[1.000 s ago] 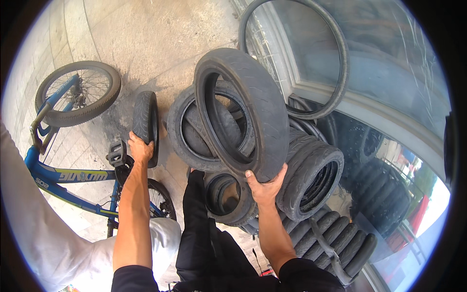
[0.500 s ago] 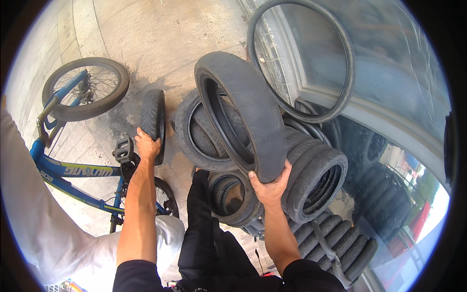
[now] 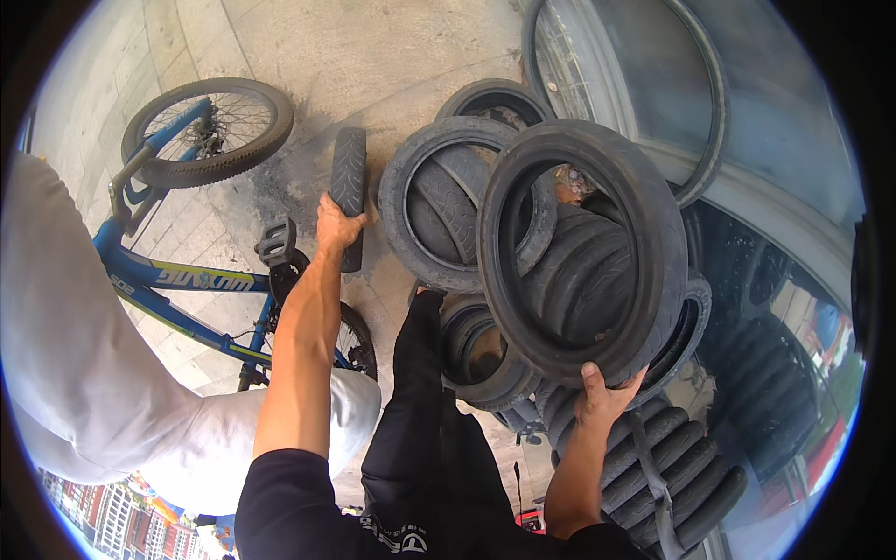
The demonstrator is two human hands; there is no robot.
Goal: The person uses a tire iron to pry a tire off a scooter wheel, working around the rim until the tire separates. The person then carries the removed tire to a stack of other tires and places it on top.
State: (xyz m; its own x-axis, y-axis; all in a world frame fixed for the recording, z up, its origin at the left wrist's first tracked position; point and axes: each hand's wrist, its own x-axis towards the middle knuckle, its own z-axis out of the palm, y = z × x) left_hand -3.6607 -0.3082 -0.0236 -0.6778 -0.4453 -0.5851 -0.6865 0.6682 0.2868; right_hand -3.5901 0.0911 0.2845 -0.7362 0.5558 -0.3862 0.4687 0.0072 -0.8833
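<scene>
My right hand [image 3: 605, 399] grips the lower edge of a wide black tire [image 3: 665, 271], thumb on the inner rim and fingers behind the tread. That tire is held up and tilted, its opening showing more tires behind it. To the left, my left hand [image 3: 338, 227] is closed on the near end of a narrower upright tire [image 3: 349, 173], whose tread shows. Between the two, a pile of worn tires [image 3: 401, 210] lies on the pavement, one tire with others inside its ring. Another tire stack [image 3: 467, 383] sits nearer my legs.
A blue bicycle [image 3: 187, 278] lies on its side at left, its front wheel [image 3: 271, 140] beyond. A person's grey-clad leg [image 3: 112, 364] is close on my left. A large thin tire [image 3: 714, 112] leans against the glass front [image 3: 793, 159]. A row of tires [image 3: 691, 467] stands lower right.
The tire in my right hand has swung right and turned so its opening faces me more. My left hand still grips the narrow tire, which stands more edge-on. The view has shifted.
</scene>
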